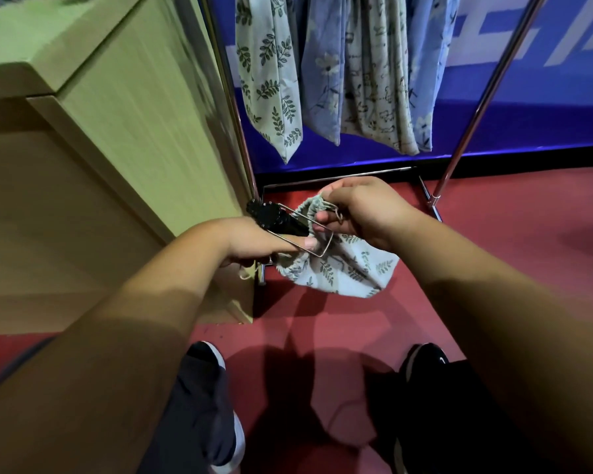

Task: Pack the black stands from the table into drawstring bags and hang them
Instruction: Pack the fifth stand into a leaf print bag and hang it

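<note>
- Worktop (31, 35) of pale wood stands at the left.
- Left grip (264, 244) is just right of the worktop's near corner, fingers curled round the stand.
- Stand (271, 215), black with a wire frame, lies tilted, its right end at the bag's mouth.
- Bag (343, 271), leaf-printed, sags between both hands above the red floor (510, 254).
- Right grip (360, 210) pinches the bag's gathered rim and cord.
- Far behind, more printed bags (271, 80) hang on a metal rack (486, 97).
</note>
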Available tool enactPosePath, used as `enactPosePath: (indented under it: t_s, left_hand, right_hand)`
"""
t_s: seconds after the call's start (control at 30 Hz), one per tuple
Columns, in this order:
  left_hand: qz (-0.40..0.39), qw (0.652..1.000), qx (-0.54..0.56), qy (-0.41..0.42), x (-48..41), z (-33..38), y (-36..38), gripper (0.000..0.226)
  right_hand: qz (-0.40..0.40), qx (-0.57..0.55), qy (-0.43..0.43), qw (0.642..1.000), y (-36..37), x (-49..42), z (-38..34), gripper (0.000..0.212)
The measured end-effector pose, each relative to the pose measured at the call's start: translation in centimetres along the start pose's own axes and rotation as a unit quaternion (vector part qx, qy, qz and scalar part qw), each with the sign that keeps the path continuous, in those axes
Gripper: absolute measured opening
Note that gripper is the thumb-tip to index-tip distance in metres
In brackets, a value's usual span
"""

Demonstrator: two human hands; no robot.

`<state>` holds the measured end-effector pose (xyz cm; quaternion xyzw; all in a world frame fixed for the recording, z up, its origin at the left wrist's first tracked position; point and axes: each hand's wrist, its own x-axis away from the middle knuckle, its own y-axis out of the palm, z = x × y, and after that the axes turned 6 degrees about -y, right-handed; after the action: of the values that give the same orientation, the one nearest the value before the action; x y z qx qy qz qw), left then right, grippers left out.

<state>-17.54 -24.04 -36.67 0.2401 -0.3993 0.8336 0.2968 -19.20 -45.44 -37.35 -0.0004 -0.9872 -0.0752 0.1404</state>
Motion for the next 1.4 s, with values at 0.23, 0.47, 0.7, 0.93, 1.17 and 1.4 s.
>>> enactPosePath:
  t_s: [0.23,0.47,0.7,0.93,1.17,1.4]
  left_hand:
    - [0.004,0.994,-0.069,-0.08,-0.4,0.2,-0.9,0.058]
    - [0.094,0.992,-0.069,-0.04,-0.4,0.4,-2.9,0.031]
    - [0.16,0.974,-0.139,-0.082,-1.2,-0.8,-4.4,0.043]
    - [0.199,0.962,-0.163,-0.089,-1.2,-0.6,-4.5,0.021]
    - [0.219,0.953,-0.192,-0.086,-1.5,-1.0,-4.4,0.025]
    - [0.201,0.958,-0.19,-0.07,-1.6,-0.9,-4.7,0.045]
  right_hand:
    - [0.072,0.035,-0.022,0.997,-0.9,-0.3,-0.2,0.006]
    - [0.153,0.074,0.016,0.985,-2.2,-0.5,0.4,0.009]
    - [0.182,0.033,0.027,0.982,-2.5,-1.0,0.0,0.021]
    - [0.14,-0.156,0.036,0.977,-2.9,-1.6,-0.4,0.021]
    - [0.145,-0.208,0.036,0.967,-3.6,-2.0,-0.1,0.038]
    - [0.19,-0.211,0.023,0.959,-3.5,-1.5,0.0,0.048]
